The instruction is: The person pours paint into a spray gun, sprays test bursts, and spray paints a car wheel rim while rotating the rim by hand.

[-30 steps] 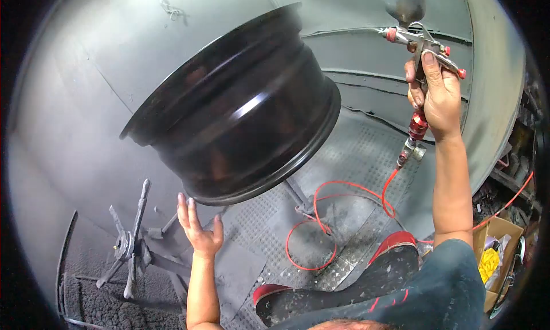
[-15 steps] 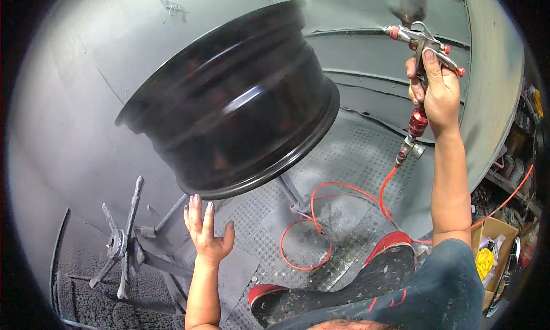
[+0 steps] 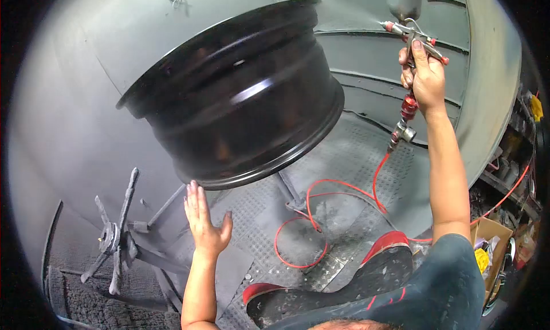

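A glossy black wheel rim (image 3: 246, 124) hangs or stands tilted in the upper middle, its barrel facing me. My right hand (image 3: 427, 81) is wrapped round the grip of a spray gun (image 3: 413, 38), whose nozzle points left toward the rim. A pale mist shows in front of the nozzle. Above the gun is its grey paint cup (image 3: 404, 2); below it a red and silver air fitting (image 3: 405, 121) joins a red hose (image 3: 375, 178). My left hand (image 3: 207, 224) is open with fingers stretched up at the rim's lower edge; whether it touches the rim I cannot tell.
The red hose loops over the studded floor (image 3: 355, 152) and runs off to the right. A dusty stand with several arms (image 3: 117, 238) is at lower left. Curved grey walls (image 3: 63, 112) surround the rim. At right are a cardboard box (image 3: 498, 244) and cluttered shelves (image 3: 504, 175).
The spray gun and my right hand have shifted slightly left and up in view. My left hand has risen a little, its fingers straighter. The rim's highlights have changed.
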The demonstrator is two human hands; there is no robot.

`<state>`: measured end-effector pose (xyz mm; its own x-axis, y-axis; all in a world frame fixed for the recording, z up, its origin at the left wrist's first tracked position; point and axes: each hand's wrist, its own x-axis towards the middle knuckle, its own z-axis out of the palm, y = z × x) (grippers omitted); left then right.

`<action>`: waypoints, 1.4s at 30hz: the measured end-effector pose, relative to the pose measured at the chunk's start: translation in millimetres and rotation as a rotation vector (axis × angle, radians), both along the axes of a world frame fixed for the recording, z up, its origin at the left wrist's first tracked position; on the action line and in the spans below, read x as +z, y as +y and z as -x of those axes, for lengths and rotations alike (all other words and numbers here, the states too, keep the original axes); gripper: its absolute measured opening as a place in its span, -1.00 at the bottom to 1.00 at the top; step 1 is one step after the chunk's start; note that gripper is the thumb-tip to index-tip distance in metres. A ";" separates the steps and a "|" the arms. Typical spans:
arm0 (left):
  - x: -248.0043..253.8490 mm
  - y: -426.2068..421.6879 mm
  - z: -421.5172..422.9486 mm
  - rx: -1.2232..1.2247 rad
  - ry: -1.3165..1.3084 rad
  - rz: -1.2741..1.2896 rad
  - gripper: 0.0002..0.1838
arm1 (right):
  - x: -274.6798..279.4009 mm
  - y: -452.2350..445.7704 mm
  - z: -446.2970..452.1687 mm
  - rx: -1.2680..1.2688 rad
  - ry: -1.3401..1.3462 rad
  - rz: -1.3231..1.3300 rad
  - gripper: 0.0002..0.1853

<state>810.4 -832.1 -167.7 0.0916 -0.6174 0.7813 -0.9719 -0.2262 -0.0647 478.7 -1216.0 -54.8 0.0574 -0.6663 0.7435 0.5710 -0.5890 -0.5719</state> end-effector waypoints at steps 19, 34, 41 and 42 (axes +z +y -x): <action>33.8 -39.2 -183.3 0.142 0.820 -0.076 -0.34 | 47.7 -100.2 -35.8 -0.346 0.387 -0.163 -0.52; -71.7 244.7 253.5 0.139 0.704 -1.103 -0.31 | 168.5 57.2 25.7 -0.112 0.580 -0.208 -0.82; 95.3 190.1 177.5 0.030 1.281 -1.115 -0.69 | 152.5 166.1 66.2 0.198 0.633 -0.312 -0.65; 130.2 163.5 170.1 0.109 1.151 -0.989 -0.71 | 144.8 174.5 72.5 0.171 0.750 -0.178 -0.68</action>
